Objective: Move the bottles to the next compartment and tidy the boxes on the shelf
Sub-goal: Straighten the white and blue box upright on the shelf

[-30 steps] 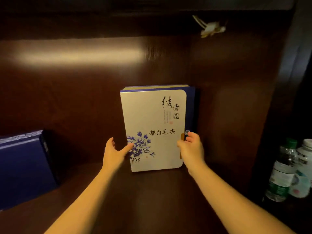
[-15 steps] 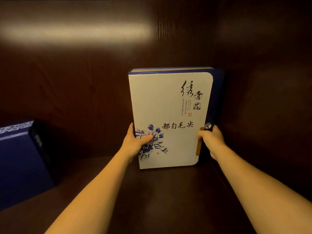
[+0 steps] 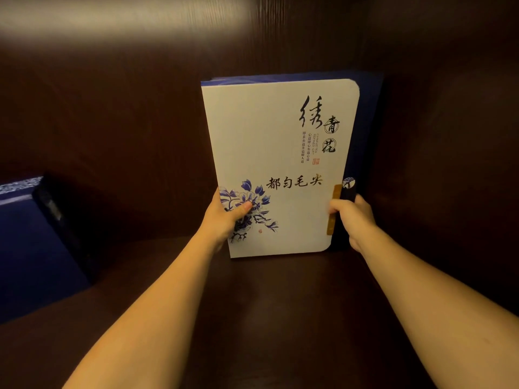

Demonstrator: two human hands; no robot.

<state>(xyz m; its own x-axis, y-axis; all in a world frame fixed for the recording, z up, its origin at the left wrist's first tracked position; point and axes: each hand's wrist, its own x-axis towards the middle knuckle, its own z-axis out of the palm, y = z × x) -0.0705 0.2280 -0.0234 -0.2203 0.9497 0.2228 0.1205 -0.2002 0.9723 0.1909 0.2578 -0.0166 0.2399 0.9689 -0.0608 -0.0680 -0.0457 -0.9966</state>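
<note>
Against the lower left edge of the white box [image 3: 275,169], my left hand [image 3: 224,220] grips with the thumb pressed flat on the blue flower print and the other fingers hidden behind. My right hand [image 3: 354,220] is curled closed around the box's lower right edge by the gold strip. It stands upright at the far right of the dark shelf [image 3: 266,304], well apart from the blue box [image 3: 31,242] at left.

The box [image 3: 278,164] stands upright on the shelf [image 3: 266,318], backed into the right rear corner of the compartment — left hand [image 3: 224,220] on its lower left edge, right hand [image 3: 354,220] on its lower right edge — and a second box [image 3: 31,248] sits well apart at far left.
</note>
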